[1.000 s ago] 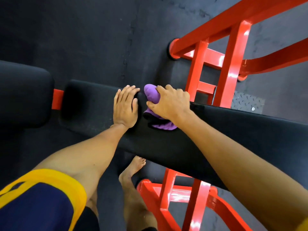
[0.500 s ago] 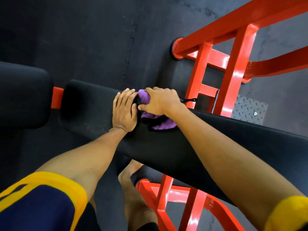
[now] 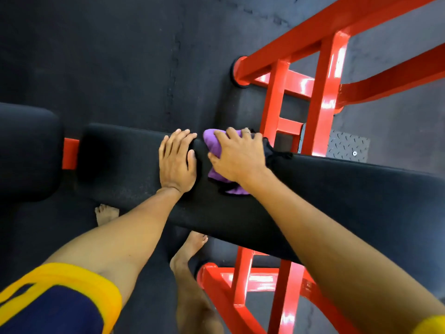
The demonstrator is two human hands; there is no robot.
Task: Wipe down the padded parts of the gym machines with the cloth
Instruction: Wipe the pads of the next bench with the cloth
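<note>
A long black padded bench (image 3: pixel 337 194) runs across the middle of the view on a red steel frame. My left hand (image 3: pixel 177 161) lies flat on the pad, fingers straight and reaching over its far edge. Just to its right, my right hand (image 3: pixel 237 155) grips a purple cloth (image 3: pixel 213 143) with a black trim and presses it onto the pad. The cloth bulges out past my fingers at the far edge and shows again under my wrist. A second black pad (image 3: pixel 26 150) sits at the left.
The red frame (image 3: pixel 322 97) rises behind the bench and continues below it at the bottom. A red bar (image 3: pixel 70 153) joins the two pads. My bare feet (image 3: pixel 192 247) stand on the dark rubber floor (image 3: pixel 120 56) under the bench.
My right hand slid the cloth towards my left hand, then back a little to the right, along the pad's far edge. My left hand stayed in place. A second foot has come into view.
</note>
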